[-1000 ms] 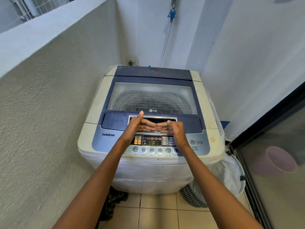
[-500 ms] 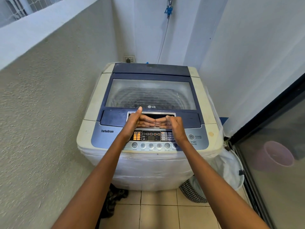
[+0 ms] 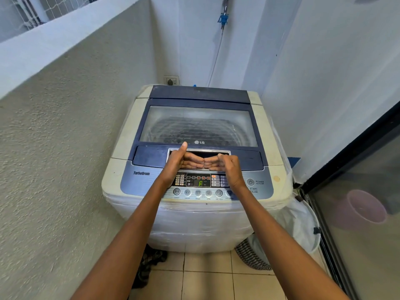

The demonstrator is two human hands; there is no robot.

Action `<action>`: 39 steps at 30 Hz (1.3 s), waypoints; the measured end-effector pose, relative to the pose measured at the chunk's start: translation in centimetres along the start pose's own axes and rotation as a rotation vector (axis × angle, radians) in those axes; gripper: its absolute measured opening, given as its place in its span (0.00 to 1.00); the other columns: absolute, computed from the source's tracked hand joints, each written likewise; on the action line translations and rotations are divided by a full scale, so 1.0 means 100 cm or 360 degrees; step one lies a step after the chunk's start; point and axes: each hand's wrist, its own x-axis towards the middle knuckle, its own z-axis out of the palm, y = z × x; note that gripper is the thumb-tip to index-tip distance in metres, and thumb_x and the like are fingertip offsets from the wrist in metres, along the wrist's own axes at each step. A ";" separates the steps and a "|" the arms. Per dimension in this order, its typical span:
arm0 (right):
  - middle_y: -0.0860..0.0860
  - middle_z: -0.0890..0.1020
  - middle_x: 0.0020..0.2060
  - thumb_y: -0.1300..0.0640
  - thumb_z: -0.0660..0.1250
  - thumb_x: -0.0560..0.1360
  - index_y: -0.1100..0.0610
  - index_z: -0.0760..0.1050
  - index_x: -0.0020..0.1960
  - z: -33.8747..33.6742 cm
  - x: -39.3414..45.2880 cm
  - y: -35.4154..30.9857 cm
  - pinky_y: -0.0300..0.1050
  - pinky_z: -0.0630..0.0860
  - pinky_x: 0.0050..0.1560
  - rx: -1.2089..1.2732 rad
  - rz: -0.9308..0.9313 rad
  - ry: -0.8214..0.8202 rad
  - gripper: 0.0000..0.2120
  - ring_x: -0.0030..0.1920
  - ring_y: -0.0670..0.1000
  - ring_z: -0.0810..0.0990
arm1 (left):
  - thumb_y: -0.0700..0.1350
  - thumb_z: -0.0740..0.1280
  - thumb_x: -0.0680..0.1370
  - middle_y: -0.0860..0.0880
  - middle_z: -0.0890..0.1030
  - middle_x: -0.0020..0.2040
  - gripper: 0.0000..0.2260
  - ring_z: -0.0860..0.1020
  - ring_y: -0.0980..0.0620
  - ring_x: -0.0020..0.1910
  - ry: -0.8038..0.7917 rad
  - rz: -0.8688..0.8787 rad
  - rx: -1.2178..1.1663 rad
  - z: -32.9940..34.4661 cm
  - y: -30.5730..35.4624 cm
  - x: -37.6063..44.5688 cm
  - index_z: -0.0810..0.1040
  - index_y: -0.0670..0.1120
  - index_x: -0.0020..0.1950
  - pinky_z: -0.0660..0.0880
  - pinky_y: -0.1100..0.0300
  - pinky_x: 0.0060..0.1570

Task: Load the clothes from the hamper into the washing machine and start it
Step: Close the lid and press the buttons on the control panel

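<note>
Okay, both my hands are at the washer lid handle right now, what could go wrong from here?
1. The left hand and right hand crowd one small handle; a slipping grip could drop the lid.
2. The forearms hang over the lit panel, so a button might get pressed by accident.
3. The cloth on the floor by the washer may get left out of the load.

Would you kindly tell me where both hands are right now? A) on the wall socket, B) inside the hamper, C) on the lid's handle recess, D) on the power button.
C: the left hand and right hand curl their fingers into the handle recess of the closed lid, fingertips meeting.
</note>
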 end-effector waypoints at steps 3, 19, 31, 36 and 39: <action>0.62 0.84 0.41 0.53 0.54 0.75 0.66 0.82 0.47 0.000 0.000 0.000 0.43 0.82 0.44 0.0001 -0.0004 0.0008 0.22 0.40 0.53 0.85 | 0.53 0.45 0.83 0.43 0.85 0.41 0.31 0.84 0.46 0.44 0.0012 -0.0001 0.0004 0.001 0.000 0.000 0.82 0.38 0.45 0.79 0.57 0.51; 0.61 0.84 0.42 0.59 0.55 0.80 0.63 0.81 0.47 -0.001 0.000 0.000 0.37 0.81 0.41 0.0023 -0.0028 -0.0021 0.17 0.37 0.47 0.85 | 0.53 0.45 0.83 0.43 0.85 0.40 0.30 0.84 0.46 0.43 0.0038 0.0024 0.0001 0.002 0.000 0.000 0.83 0.39 0.43 0.79 0.59 0.48; 0.61 0.84 0.41 0.53 0.54 0.75 0.68 0.81 0.48 0.000 0.000 0.000 0.38 0.80 0.41 0.0064 -0.0021 -0.0048 0.22 0.39 0.49 0.85 | 0.54 0.45 0.83 0.42 0.85 0.40 0.30 0.84 0.45 0.43 0.0060 -0.0003 -0.0022 0.002 0.001 0.001 0.83 0.40 0.43 0.79 0.60 0.48; 0.61 0.84 0.40 0.53 0.54 0.75 0.68 0.81 0.48 -0.001 0.000 0.000 0.37 0.80 0.41 0.0084 -0.0021 -0.0058 0.22 0.38 0.48 0.84 | 0.54 0.46 0.83 0.39 0.85 0.41 0.30 0.84 0.43 0.44 0.0070 -0.0027 -0.0024 0.003 0.000 0.001 0.83 0.39 0.43 0.79 0.57 0.50; 0.61 0.84 0.40 0.53 0.54 0.74 0.69 0.81 0.49 0.000 0.001 0.001 0.37 0.80 0.41 0.0069 -0.0011 -0.0041 0.23 0.38 0.48 0.84 | 0.54 0.46 0.83 0.40 0.85 0.41 0.30 0.84 0.45 0.43 0.0073 -0.0036 -0.0033 0.003 0.000 0.001 0.83 0.40 0.43 0.79 0.61 0.47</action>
